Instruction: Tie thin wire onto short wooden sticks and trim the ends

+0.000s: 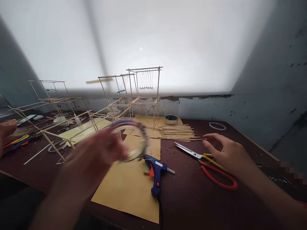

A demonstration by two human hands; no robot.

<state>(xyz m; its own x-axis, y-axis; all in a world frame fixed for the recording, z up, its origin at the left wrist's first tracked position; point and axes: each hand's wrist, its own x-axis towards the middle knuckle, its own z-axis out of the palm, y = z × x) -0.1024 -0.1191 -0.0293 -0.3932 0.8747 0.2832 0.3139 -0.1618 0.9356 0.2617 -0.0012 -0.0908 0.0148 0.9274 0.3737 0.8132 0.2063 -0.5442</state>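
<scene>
Blurred by motion, my left hand point(96, 156) is closed around a ring-shaped roll point(144, 140) with blue and red on its upper rim. Whether it is tape or line I cannot tell. On the right, my right hand point(227, 151) has thumb and index fingertips close together in a pinch near the ends of thin wooden sticks point(178, 131). Anything between those fingertips is too small to make out. Scissors point(195, 155) with one red and one yellow handle lie open below this hand. A blue glue gun point(157, 175) rests beyond the roll, partly on a tan board point(129, 191).
Stick frames with hanging beads point(146, 88) stand at the back; another frame point(69, 140) is at left. A round tin point(171, 119) and a pale ring point(217, 126) sit near the wall. Another person's hand point(7, 127) is at far left, near pliers point(21, 140).
</scene>
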